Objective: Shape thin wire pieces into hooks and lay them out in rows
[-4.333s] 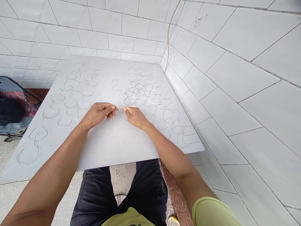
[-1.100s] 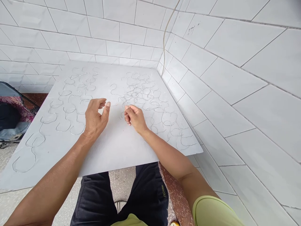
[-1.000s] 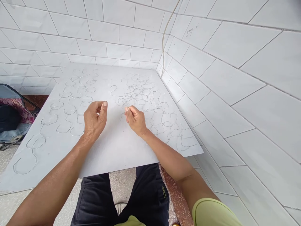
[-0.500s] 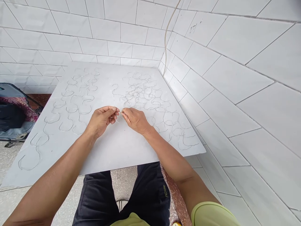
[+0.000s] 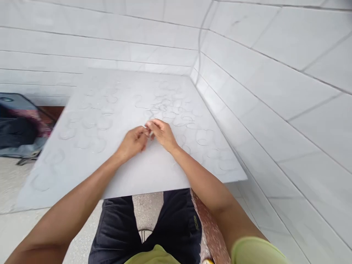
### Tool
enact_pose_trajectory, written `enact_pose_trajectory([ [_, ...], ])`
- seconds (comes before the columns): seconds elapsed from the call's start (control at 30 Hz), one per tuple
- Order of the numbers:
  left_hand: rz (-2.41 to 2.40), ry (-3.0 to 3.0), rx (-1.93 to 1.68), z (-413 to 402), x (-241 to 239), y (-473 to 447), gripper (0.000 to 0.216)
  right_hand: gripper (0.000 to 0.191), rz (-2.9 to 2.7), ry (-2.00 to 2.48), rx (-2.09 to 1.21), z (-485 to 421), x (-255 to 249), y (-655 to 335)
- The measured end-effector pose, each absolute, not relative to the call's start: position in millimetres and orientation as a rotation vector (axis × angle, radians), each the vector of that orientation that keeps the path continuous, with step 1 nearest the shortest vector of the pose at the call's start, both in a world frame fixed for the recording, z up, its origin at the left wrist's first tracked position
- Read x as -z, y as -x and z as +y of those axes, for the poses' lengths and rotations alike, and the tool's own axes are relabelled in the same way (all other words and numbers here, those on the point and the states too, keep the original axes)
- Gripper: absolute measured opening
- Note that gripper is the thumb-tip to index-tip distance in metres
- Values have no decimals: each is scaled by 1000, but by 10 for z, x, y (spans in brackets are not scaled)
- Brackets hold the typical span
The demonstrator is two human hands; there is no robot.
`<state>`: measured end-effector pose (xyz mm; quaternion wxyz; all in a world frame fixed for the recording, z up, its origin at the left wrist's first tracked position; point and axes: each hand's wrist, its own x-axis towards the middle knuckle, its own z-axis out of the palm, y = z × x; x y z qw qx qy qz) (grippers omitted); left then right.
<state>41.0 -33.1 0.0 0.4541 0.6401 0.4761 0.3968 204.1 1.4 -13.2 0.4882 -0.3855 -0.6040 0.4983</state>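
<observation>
My left hand (image 5: 134, 143) and my right hand (image 5: 162, 135) meet over the middle of a pale board, fingertips close together. Both are closed in a pinch on a thin wire, which motion blur and my fingers mostly hide now; it showed more plainly a moment ago. Just beyond my fingers a faint curved wire (image 5: 139, 106) is visible. To the right, many bent wires (image 5: 165, 106) lie in an overlapping tangle. S-shaped wires (image 5: 103, 126) are spread in loose rows on the left of the board (image 5: 148, 172).
White tiled walls (image 5: 275, 102) border the board at the back and right. A cable (image 5: 200, 44) runs down the corner. Dark and patterned cloth items (image 5: 19, 128) stand beyond the left edge. My legs in dark trousers (image 5: 115, 227) are under the front edge.
Both hands have moved slightly right, and my left fingers have turned further inward. The right hand has lifted and arched over the left fingertips. The whole view has shifted and blurred.
</observation>
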Motion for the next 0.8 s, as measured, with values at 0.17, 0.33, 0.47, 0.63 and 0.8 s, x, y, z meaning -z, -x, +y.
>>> enact_pose_trajectory([
  [0.17,1147,-1599,-950,-341,67,-435,19,47,-1326,933,-1247,1,218,-2036],
  [0.33,1085,-1395,-997,-347,-33,-413,26,54,-1274,853,-1359,-19,191,-2083],
  [0.47,897,-1266,-1008,-300,-79,-391,29,53,-1237,823,-1465,50,149,-2115],
  [0.63,874,-1257,-1080,-286,-111,-385,26,58,-1230,843,-1461,89,104,-2159],
  [0.8,877,-1219,-1093,-309,-149,-397,20,55,-1248,791,-1458,104,80,-2189],
])
